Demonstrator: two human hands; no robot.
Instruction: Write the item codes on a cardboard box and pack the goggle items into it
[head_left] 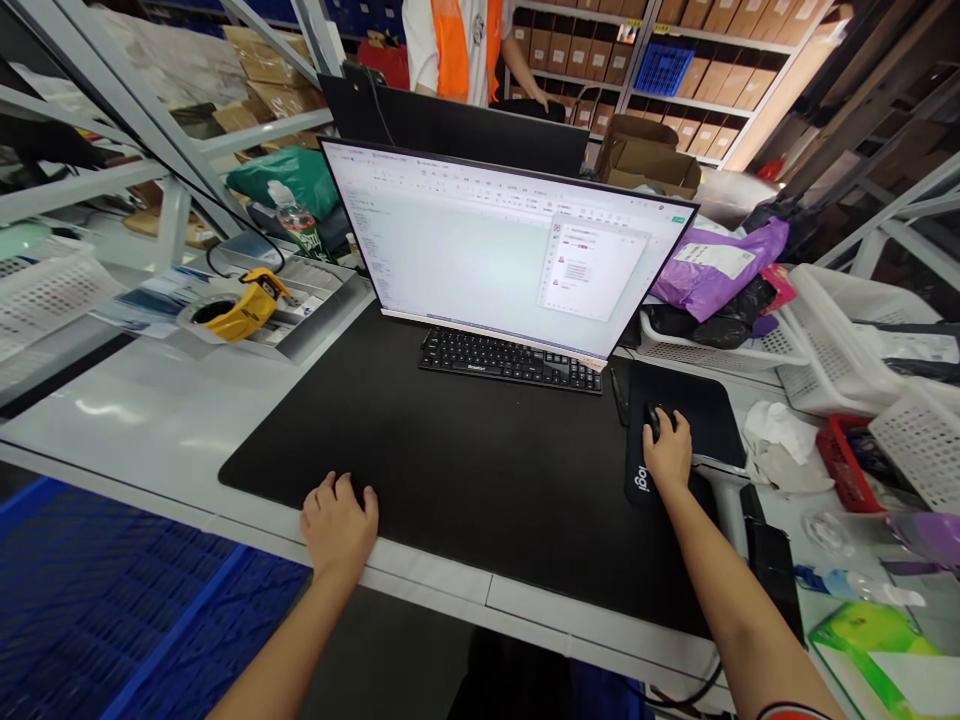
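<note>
My right hand (669,452) is wrapped over a black computer mouse (655,424), which is partly covered by the fingers. The mouse sits on a dark mouse pad (705,400) at the right. My left hand (339,528) lies on the front edge of the large black desk mat (487,470), fingers apart, with nothing in it. Behind the mat stands a lit monitor (480,250) showing a document window and a smaller window over it. A black keyboard (510,360) is partly hidden beneath the monitor's lower edge. Beside the mouse pad lies a black pen-like object (619,397).
At the left are a yellow tape dispenser (251,305) and a bottle (296,220). White baskets (712,350) holding parcels, a red basket (847,465) and a dark handheld device (772,560) crowd the right. A person in an orange vest (452,50) stands behind the monitors.
</note>
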